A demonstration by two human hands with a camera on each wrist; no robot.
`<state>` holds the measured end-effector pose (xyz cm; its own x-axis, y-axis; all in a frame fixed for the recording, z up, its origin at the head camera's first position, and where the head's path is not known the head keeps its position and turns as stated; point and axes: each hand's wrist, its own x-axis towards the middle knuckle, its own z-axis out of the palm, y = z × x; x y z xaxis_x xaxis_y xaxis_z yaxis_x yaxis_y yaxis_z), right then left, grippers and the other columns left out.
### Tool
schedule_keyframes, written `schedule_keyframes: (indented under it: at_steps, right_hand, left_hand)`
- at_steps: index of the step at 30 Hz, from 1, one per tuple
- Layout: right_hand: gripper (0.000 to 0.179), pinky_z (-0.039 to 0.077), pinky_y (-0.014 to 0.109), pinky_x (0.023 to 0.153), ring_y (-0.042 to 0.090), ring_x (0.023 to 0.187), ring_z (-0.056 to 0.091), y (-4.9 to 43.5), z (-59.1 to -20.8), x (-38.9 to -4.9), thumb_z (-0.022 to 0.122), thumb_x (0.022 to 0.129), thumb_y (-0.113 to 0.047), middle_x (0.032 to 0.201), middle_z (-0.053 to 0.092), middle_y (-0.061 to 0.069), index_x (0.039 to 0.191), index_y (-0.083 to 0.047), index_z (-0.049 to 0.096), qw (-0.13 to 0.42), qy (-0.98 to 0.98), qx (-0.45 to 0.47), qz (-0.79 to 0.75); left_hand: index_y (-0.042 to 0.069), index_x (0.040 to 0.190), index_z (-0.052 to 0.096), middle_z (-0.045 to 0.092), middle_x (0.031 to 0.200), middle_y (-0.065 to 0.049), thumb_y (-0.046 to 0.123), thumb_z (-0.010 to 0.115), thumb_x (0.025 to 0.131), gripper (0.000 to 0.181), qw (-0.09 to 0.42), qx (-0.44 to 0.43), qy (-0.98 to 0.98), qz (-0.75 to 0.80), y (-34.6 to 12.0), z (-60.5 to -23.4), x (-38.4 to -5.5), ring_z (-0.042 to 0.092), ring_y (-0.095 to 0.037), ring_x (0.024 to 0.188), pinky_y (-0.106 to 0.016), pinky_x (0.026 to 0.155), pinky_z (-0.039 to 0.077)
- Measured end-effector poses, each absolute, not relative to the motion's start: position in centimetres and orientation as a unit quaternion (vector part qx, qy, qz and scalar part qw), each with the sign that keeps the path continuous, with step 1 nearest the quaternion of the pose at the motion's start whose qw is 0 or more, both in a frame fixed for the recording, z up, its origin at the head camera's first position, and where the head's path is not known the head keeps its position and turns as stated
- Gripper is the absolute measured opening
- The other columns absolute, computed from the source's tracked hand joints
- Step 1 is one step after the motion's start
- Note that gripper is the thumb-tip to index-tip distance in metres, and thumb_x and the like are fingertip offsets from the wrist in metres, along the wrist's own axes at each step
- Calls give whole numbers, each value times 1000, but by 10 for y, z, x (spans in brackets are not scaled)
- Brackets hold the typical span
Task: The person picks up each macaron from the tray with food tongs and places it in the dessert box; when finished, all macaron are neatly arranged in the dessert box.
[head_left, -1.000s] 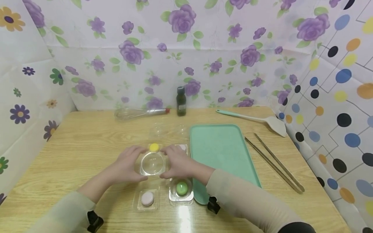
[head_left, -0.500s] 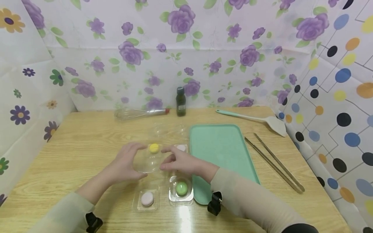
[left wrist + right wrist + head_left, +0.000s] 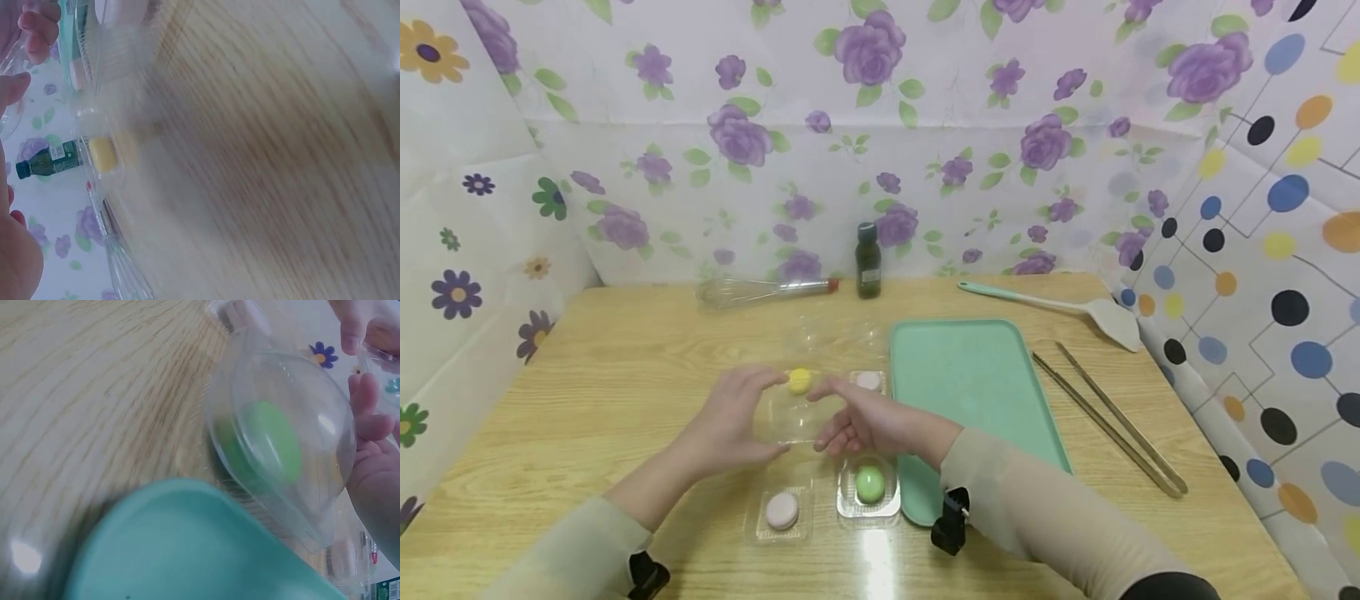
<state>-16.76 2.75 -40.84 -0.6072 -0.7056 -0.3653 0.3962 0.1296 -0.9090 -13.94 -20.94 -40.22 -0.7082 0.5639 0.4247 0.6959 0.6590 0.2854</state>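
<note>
Between my hands in the head view is a clear plastic domed lid (image 3: 799,423), raised and tilted. My left hand (image 3: 724,421) grips its left side, thumb below and fingers above. My right hand (image 3: 872,421) holds its right side, the lower fingers curled. Near me lies a pale pink macaron (image 3: 782,510) in a clear tray (image 3: 763,535); whether the lid joins this tray is unclear. Beside it, a green macaron (image 3: 272,447) sits under a clear dome (image 3: 319,403). Beyond my hands are a yellow macaron (image 3: 800,382) and another pale macaron (image 3: 868,382).
A green tray (image 3: 970,383) lies right of the macarons, with metal tongs (image 3: 1108,421) beyond it. Along the back are a whisk (image 3: 760,290), a dark bottle (image 3: 868,262) and a white spatula (image 3: 1108,321). Open clear lids (image 3: 808,333) stand behind the far macarons.
The clear lid has tipped from showing its round opening to a tilted position between my hands. My right hand has turned, so its curled lower fingers now show.
</note>
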Motion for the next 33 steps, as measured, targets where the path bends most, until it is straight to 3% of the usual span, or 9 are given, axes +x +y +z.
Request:
schedule_keyframes:
  at_steps: [3,9,16,19,24,29,33]
  right_hand:
    - [68,47,24,61,19,68,57,29,-409,-168,33,92,-62,82,64,14,141,-16,34,435,606,-141,-651]
    - [61,48,24,61,20,69,55,30,-411,-169,28,95,-57,80,63,13,141,-17,34,443,590,-147,-659]
    - [64,44,23,62,17,70,52,30,-411,-169,41,88,-57,80,60,10,141,-21,38,429,611,-136,-651]
    - [61,41,24,64,17,72,51,31,-411,-169,40,91,-54,83,58,9,141,-20,38,399,631,-145,-649]
    - [47,43,28,67,19,77,50,33,-413,-170,48,92,-38,96,57,8,136,-25,42,334,688,-185,-618]
    - [45,48,39,80,23,99,55,38,-414,-168,54,93,-38,116,55,5,136,-35,41,270,762,-245,-535]
    - [53,47,37,84,19,103,54,39,-415,-168,62,90,-33,122,52,3,138,-32,40,248,771,-272,-519]
  left_hand:
    - [1,126,44,47,123,-16,30,88,53,91,171,-365,-893,-200,-207,-402,-140,41,-32,113,-50,96,34]
    - [0,123,45,46,120,-16,30,87,49,90,232,-406,-869,-163,-206,-404,-142,42,-30,107,-44,89,35]
    - [0,123,43,45,121,-15,39,86,47,96,261,-435,-848,-150,-207,-402,-142,42,-29,107,-42,89,35]
    - [1,126,43,45,123,-14,45,86,48,99,229,-417,-863,-169,-206,-399,-139,41,-29,111,-43,91,35]
    - [2,131,43,45,131,-14,43,86,53,98,115,-332,-906,-237,-205,-393,-132,39,-32,119,-53,97,33]
    - [6,136,41,39,138,-13,28,81,69,81,-1,-269,-912,-308,-208,-392,-131,39,-33,119,-53,92,42]
    - [7,135,43,43,134,-11,26,73,80,66,-50,-252,-903,-343,-211,-395,-133,47,-31,107,-46,82,46]
